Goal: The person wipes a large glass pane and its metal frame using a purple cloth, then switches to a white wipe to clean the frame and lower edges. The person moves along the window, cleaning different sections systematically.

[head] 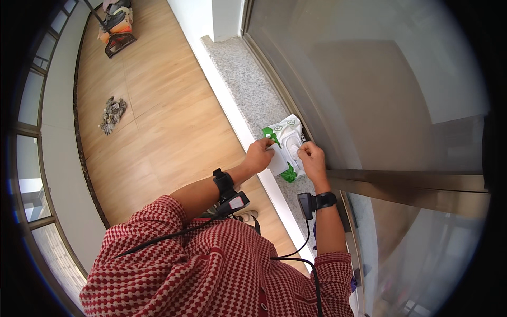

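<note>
A white and green pack of wet wipes (289, 126) lies on the speckled granite window sill (253, 89), close to the window frame. With its fingers, my left hand (260, 155) holds the raised white plastic lid (278, 160) of the pack. My right hand (313, 157) pinches a white wipe (294, 149) at the pack's opening; part of the wipe is still inside. Both wrists wear black straps with small cable-connected devices.
A large framed glass window (376, 91) rises beside the sill. On the wood-look floor (170, 103) lies a crumpled grey rag (113, 115). Farther off are a long-handled tool with a dark frame head (120, 42) and a pile of cloths (118, 20). Black cables hang across my shirt.
</note>
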### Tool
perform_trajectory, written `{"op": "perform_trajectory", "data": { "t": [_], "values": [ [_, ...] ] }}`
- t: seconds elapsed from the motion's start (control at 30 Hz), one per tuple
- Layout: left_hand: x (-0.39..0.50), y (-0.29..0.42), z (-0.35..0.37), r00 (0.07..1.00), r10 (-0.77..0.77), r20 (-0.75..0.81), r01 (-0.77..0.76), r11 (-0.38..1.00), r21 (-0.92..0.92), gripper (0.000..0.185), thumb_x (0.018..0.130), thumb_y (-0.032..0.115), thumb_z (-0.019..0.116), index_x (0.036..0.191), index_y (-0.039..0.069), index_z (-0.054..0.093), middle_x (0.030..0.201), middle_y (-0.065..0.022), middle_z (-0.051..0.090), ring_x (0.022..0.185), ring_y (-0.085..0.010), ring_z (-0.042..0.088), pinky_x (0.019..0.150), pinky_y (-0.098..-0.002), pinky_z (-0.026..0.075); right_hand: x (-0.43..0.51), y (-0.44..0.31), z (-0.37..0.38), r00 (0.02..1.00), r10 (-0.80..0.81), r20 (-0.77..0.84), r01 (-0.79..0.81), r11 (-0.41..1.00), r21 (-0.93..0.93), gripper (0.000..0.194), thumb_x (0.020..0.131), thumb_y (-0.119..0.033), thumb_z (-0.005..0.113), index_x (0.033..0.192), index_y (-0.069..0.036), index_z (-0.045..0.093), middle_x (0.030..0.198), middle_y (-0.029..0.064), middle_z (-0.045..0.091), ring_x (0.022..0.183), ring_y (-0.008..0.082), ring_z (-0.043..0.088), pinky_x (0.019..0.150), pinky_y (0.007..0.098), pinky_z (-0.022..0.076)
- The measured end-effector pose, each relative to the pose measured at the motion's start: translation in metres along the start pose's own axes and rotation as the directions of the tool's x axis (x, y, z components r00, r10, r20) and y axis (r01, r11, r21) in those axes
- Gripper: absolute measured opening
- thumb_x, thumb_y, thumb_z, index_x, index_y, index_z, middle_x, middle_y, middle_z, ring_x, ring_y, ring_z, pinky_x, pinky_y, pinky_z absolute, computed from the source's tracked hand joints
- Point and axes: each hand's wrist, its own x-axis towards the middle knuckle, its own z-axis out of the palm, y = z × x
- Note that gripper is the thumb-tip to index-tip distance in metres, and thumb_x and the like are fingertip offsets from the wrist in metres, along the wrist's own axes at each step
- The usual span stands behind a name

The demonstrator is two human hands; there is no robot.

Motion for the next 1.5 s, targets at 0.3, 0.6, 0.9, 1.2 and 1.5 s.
{"op": "perform_trajectory", "data": {
  "t": [0.3,0.6,0.9,1.2,1.5],
  "values": [
    [-0.004,0.007,0.004,0.999,0.025,-0.034,-0.025,1.000,-0.004,0.028,0.081,0.005,0.057,0.107,-0.004,0.063,0.090,-0.0182,0.067,0.080,-0.0253,0.065,0.072,-0.0349,0.051,-0.011,-0.006,-0.007,0.995,0.092,-0.025,-0.087,0.983,0.161,0.011,0.080,-0.008,0.064,0.077,0.001,0.057,0.064,0.0016,0.056,0.061,0.0107,0.052,0.057,0.0280,0.0416],
    [-0.011,0.007,0.010,0.993,0.121,-0.016,-0.121,0.991,-0.047,0.020,0.087,0.002,0.057,0.106,-0.003,0.061,0.089,-0.0062,0.066,0.078,-0.0106,0.057,0.071,-0.0284,0.048,0.001,-0.036,0.005,0.980,-0.102,0.170,0.195,0.648,-0.736,0.010,0.080,-0.011,0.062,0.086,-0.003,0.062,0.090,0.0158,0.064,0.083,0.0356,0.063,0.072,0.0446,0.0510],
    [-0.008,0.020,0.004,0.995,0.084,-0.059,-0.079,0.993,0.091,0.018,0.084,0.009,0.064,0.097,-0.004,0.063,0.081,-0.0077,0.065,0.074,-0.0121,0.058,0.067,-0.0307,0.049,0.002,-0.025,0.021,0.977,-0.202,0.062,0.185,0.675,-0.714,0.006,0.077,-0.006,0.059,0.082,-0.004,0.061,0.086,0.0132,0.064,0.083,0.0332,0.061,0.072,0.0453,0.0484],
    [-0.002,0.025,0.000,0.986,0.045,-0.160,-0.016,0.985,0.175,0.025,0.076,0.017,0.067,0.089,-0.004,0.066,0.083,-0.0231,0.067,0.078,-0.0357,0.067,0.072,-0.0399,0.052,-0.014,-0.018,-0.010,0.997,0.027,-0.066,-0.011,0.972,0.233,0.007,0.079,-0.008,0.062,0.081,-0.001,0.061,0.075,0.0077,0.062,0.069,0.0198,0.056,0.069,0.0303,0.0449],
    [0.004,0.023,0.002,0.973,0.087,-0.214,-0.033,0.969,0.244,0.026,0.075,0.018,0.070,0.088,-0.004,0.066,0.083,-0.0231,0.067,0.080,-0.0381,0.065,0.072,-0.0424,0.052,-0.016,-0.031,-0.022,0.993,0.121,-0.009,-0.043,0.423,0.905,0.007,0.092,-0.006,0.048,0.095,-0.002,0.053,0.098,0.0098,0.061,0.096,0.0186,0.058,0.091,0.0322,0.0432]
  ]
}}
